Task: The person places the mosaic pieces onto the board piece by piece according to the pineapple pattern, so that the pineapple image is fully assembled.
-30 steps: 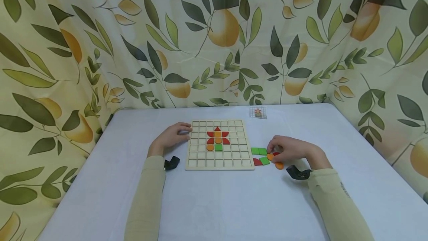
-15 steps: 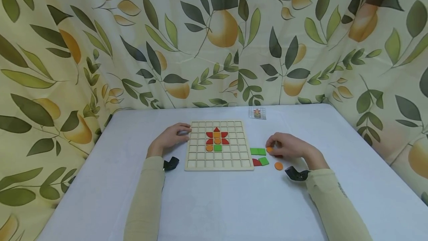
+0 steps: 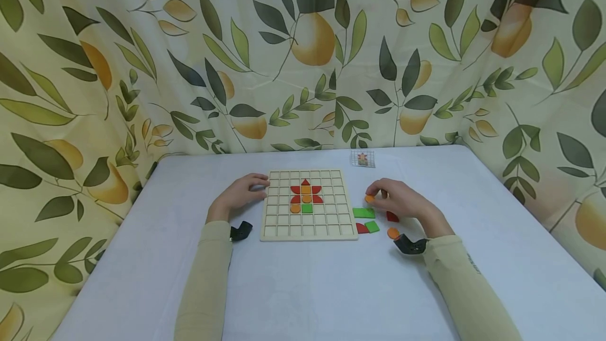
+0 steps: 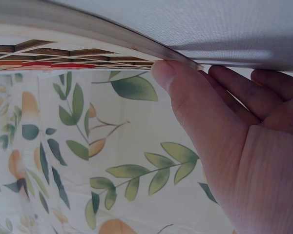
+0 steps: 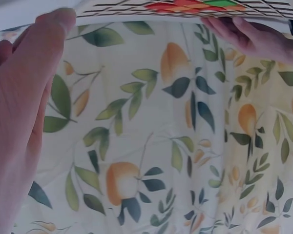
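A wooden grid board (image 3: 307, 222) lies mid-table and carries a small flower of red, orange and green tiles (image 3: 306, 197). My left hand (image 3: 259, 183) rests on the board's left edge; in the left wrist view its thumb (image 4: 183, 92) touches that edge (image 4: 93, 29) and the fingers lie fairly straight. Just right of the board, my right hand (image 3: 375, 193) pinches a small orange piece (image 3: 369, 199) above the loose tiles. Under it lie green squares (image 3: 363, 213), a red piece (image 3: 392, 217) and an orange disc (image 3: 393, 233).
A small pattern card (image 3: 362, 159) stands at the back of the white table (image 3: 307, 288). Another green tile (image 3: 372, 226) and a red tile (image 3: 362, 229) lie by the board's right edge. Leaf-print curtains (image 3: 303, 57) close in the table.
My right hand has picked an orange piece out of the loose pile and carried it up and to the left, closer to the board. The left hand has stayed put.
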Available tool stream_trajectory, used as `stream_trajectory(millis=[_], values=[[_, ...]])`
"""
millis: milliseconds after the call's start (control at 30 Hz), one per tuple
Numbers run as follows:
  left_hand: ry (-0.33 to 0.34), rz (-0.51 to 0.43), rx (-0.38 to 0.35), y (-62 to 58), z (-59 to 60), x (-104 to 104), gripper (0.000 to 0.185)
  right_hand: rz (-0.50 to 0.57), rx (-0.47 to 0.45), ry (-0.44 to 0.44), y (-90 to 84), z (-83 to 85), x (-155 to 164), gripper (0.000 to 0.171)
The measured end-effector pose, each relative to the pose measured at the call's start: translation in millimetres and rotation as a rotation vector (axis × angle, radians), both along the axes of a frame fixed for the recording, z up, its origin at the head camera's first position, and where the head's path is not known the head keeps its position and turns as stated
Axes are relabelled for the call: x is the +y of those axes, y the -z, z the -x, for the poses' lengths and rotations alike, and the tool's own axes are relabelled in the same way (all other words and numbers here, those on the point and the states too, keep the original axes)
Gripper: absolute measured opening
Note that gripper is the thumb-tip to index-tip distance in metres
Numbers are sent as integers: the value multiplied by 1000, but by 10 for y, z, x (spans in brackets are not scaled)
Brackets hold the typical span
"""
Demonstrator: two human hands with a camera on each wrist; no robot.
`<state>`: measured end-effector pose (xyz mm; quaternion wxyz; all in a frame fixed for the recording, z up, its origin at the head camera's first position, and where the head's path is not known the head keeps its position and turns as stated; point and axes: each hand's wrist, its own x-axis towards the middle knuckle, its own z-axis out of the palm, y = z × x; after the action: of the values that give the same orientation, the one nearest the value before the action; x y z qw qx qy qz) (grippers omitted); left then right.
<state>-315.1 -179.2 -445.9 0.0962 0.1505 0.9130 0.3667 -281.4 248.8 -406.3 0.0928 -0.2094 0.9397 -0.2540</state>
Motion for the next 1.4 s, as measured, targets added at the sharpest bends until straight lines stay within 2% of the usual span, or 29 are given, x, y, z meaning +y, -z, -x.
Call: stream_trajectory(millis=[133,400,700,933,1400], values=[[-2,-2,1,-4,-1,-8,36,44,26,-55,-18,2,-152,22],[9,5,12,1,5,-15,37,100,39,-81,-33,21,-585,23],[16,15,28,-13,9,-14,37,68,53,-150,64,24,-1055,24],[24,22,37,-17,16,-9,37,52,44,-136,128,10,-1135,23],[14,10,19,-4,8,-1,37,21,59,-150,127,-24,-1139,17]])
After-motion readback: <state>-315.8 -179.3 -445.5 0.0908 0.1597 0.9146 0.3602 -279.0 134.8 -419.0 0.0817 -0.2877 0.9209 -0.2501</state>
